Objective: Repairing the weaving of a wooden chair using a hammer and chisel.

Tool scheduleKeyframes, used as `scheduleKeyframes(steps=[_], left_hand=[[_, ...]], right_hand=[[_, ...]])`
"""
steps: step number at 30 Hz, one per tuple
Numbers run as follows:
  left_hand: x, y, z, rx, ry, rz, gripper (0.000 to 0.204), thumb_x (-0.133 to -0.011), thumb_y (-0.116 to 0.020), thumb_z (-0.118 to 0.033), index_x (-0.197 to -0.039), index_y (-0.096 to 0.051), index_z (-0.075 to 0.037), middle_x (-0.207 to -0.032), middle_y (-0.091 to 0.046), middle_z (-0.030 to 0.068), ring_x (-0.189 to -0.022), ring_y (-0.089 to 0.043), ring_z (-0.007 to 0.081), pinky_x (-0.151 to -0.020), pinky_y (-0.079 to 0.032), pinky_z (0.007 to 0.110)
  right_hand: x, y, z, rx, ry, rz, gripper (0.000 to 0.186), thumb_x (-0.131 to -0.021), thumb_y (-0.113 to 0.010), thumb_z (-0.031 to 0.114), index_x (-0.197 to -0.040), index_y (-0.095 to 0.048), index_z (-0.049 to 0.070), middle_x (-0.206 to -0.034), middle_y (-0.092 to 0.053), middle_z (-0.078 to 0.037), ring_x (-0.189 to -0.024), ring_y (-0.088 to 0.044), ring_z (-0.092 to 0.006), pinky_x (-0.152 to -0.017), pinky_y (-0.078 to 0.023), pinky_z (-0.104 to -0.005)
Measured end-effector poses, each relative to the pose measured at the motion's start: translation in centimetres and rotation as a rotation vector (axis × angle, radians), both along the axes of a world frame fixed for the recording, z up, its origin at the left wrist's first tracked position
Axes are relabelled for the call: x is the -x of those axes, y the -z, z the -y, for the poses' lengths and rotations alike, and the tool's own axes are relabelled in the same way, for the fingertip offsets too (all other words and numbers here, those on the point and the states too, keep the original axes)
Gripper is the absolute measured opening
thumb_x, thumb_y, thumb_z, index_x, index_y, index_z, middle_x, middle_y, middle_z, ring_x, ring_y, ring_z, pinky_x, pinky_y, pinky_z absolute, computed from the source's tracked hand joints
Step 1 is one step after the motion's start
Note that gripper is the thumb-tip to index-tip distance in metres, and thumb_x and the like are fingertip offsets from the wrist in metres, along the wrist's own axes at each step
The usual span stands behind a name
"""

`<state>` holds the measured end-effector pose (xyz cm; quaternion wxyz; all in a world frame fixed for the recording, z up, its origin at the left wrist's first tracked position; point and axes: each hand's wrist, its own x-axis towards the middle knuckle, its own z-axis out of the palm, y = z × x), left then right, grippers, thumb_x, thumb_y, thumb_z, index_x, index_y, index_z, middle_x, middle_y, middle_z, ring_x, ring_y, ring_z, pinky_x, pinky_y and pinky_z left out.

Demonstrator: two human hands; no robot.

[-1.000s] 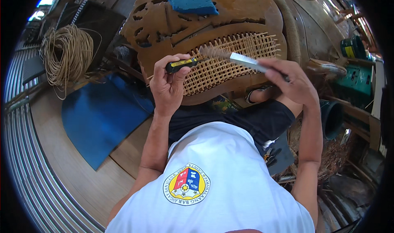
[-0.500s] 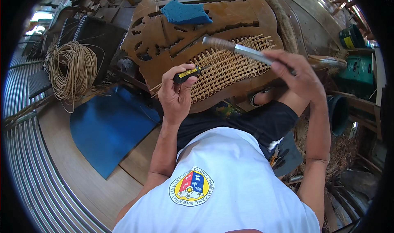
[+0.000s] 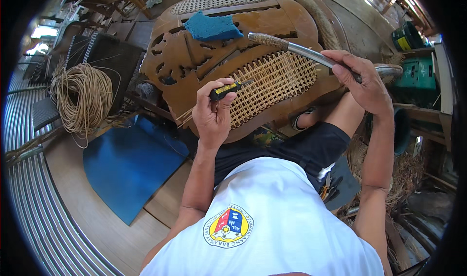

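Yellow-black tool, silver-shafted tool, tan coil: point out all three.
Yellow-black tool (image 3: 225, 89): head view, on the handle's yellow part.
Silver-shafted tool (image 3: 310, 54): head view, on the shiny shaft.
Tan coil (image 3: 94, 99): head view, on its looped strands.

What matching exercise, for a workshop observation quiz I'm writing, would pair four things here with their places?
1. yellow-and-black-handled tool
2. metal-shafted tool
3. cane-coloured coil
4. bright-blue ragged piece

A. on the carved brown wooden frame
B. in the right hand
C. toward the picture's left edge
D. in the left hand

Pairs: 1-D, 2-B, 3-C, 4-A.
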<state>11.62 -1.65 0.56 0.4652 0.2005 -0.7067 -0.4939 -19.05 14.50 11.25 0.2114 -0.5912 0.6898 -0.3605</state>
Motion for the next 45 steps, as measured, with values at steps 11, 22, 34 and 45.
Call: scheduleKeyframes(steps=[11,22,34,45], left_hand=[[0.0,0.0,-0.5,0.018,-0.008,0.05,0.032,-0.101,-0.071,-0.013,-0.126,-0.054,-0.003,-0.121,-0.072,0.0135,-0.105,-0.069,0.0155,-0.092,-0.057,0.027],[-0.1,-0.8,-0.2,-0.026,-0.041,-0.033,0.031,-0.102,-0.071,-0.011,-0.126,-0.053,-0.004,-0.122,-0.071,0.0137,-0.106,-0.069,0.015,-0.091,-0.057,0.026],[2.5,0.4,-0.2,0.031,0.029,0.045,0.032,-0.101,-0.071,-0.012,-0.126,-0.053,-0.003,-0.122,-0.072,0.0138,-0.106,-0.069,0.0156,-0.092,-0.057,0.028],[1.6,-0.2,-1.3,-0.01,0.085,0.063,0.029,-0.102,-0.07,-0.011,-0.125,-0.053,-0.004,-0.121,-0.072,0.0139,-0.108,-0.068,0.017,-0.096,-0.055,0.03]], right_hand=[[-1.0,1.8,0.6,-0.064,-0.246,-0.075,0.03,-0.104,-0.064,0.018,-0.128,-0.07,0.002,-0.112,-0.076,-0.013,-0.096,-0.072,-0.0223,-0.087,-0.055,-0.0347],[1.4,-0.6,-0.7,0.077,0.049,0.062,0.031,-0.104,-0.065,0.017,-0.131,-0.069,0.002,-0.092,-0.068,-0.005,-0.08,-0.058,-0.012,-0.076,-0.05,-0.0282],[0.2,0.4,0.2,0.001,-0.111,-0.085,0.029,-0.104,-0.064,0.017,-0.128,-0.069,0.001,-0.105,-0.075,-0.016,-0.089,-0.069,-0.0248,-0.086,-0.054,-0.0366],[1.9,-1.3,-2.6,-0.25,-0.168,0.046,0.025,-0.1,-0.066,0.014,-0.121,-0.072,0.0,-0.101,-0.076,-0.015,-0.089,-0.07,-0.0232,-0.084,-0.053,-0.0337]])
